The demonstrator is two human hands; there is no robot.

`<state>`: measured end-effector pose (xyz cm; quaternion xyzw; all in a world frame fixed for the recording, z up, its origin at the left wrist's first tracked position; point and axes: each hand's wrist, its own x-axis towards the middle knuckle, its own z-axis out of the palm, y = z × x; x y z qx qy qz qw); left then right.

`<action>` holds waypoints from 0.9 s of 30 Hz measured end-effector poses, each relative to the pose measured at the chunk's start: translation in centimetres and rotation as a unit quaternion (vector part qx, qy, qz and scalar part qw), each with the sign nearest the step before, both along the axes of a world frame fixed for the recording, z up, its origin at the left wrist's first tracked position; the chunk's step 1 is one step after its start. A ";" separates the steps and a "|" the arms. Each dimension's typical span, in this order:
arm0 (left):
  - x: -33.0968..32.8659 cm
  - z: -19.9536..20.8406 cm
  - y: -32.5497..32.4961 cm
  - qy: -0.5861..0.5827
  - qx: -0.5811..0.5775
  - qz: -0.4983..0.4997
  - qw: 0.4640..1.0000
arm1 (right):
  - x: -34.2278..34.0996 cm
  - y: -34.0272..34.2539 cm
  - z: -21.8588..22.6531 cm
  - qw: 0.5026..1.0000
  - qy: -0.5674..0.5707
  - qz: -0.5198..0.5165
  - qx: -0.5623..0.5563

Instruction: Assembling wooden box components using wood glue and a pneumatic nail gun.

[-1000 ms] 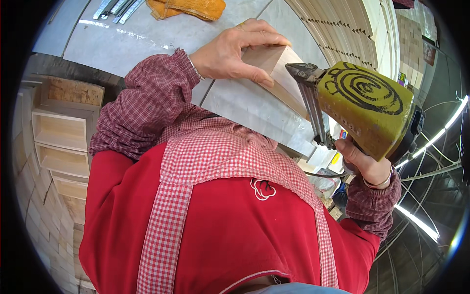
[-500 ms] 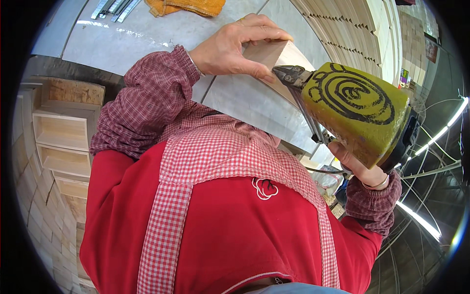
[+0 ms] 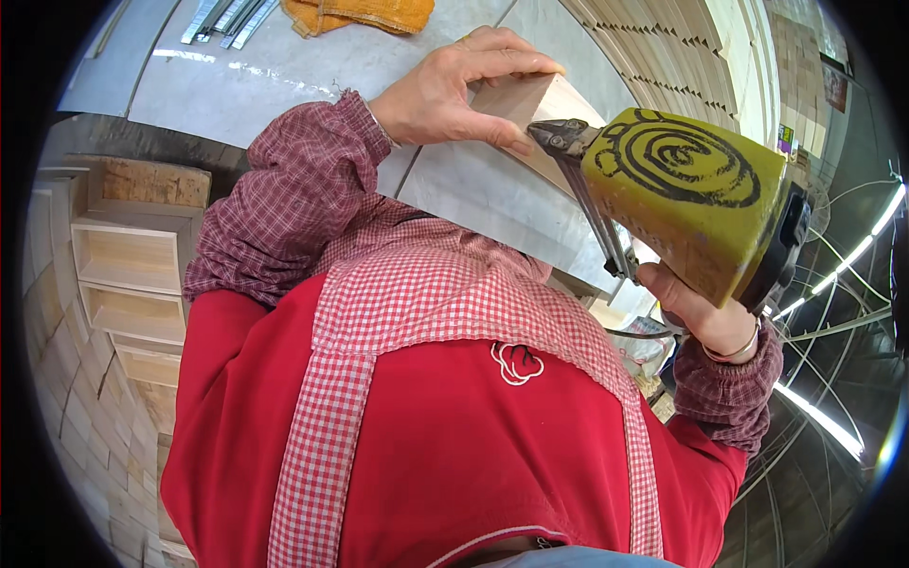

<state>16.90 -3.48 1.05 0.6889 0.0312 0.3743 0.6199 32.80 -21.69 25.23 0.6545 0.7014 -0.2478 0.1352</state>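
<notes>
My left hand [image 3: 459, 90] presses down on a pale wooden board piece [image 3: 544, 104] standing on the grey worktable [image 3: 284, 85]. My right hand [image 3: 696, 308] grips the handle of a yellow-green pneumatic nail gun [image 3: 686, 194] with a black spiral drawn on its side. The gun's metal nose [image 3: 559, 137] touches the wood just beside my left fingertips. My red apron and checked sleeves fill the lower part of the view.
Stacked pale wooden slats [image 3: 701, 57] line the table's far right. An orange cloth [image 3: 365, 14] and strips of metal staples [image 3: 227, 19] lie at the table's top edge. Finished wooden box frames [image 3: 123, 275] are stacked on the left, below the table.
The nail gun has swung up and left, its nose now meeting the wood by my left fingers. My left hand stays on the board.
</notes>
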 end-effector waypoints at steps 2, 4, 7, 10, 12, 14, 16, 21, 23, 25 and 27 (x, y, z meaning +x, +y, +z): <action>0.1 -0.3 -0.1 -0.002 0.019 0.011 1.000 | -0.2 -0.7 0.2 0.970 0.125 -0.202 0.051; 0.2 -0.4 -0.2 -0.002 0.040 0.019 0.999 | -0.4 -1.7 0.5 0.881 0.247 -0.392 0.098; -0.2 0.1 -0.3 0.018 0.040 0.041 0.998 | -0.8 -2.2 2.1 0.814 0.178 -0.549 0.063; 0.1 1.1 -0.1 0.038 0.043 0.055 0.997 | 0.9 -4.9 1.8 0.766 0.106 -0.585 0.243; 1.0 1.9 1.5 0.149 -0.038 0.026 0.988 | 3.5 -7.7 1.5 0.762 0.093 -0.588 0.256; 1.8 2.9 2.8 0.259 -0.116 0.002 0.959 | 6.1 -11.1 0.9 0.740 0.041 -0.621 0.254; 2.1 3.6 3.0 0.302 -0.112 0.003 0.947 | 8.9 -14.7 -0.6 0.728 0.037 -0.634 0.259; 2.8 3.9 3.1 0.407 -0.059 0.081 0.908 | 14.4 -23.0 -5.1 0.729 -0.125 -0.643 0.198; 2.4 2.4 3.4 0.375 -0.012 0.139 0.916 | 17.7 -26.8 -9.5 0.735 -0.145 -0.625 0.220; 1.8 2.6 3.2 0.390 -0.016 0.166 0.905 | 20.0 -28.9 -11.9 0.744 -0.161 -0.603 0.239; 1.5 3.2 2.5 0.388 -0.003 0.172 0.906 | 21.0 -29.7 -13.6 0.737 -0.245 -0.606 0.172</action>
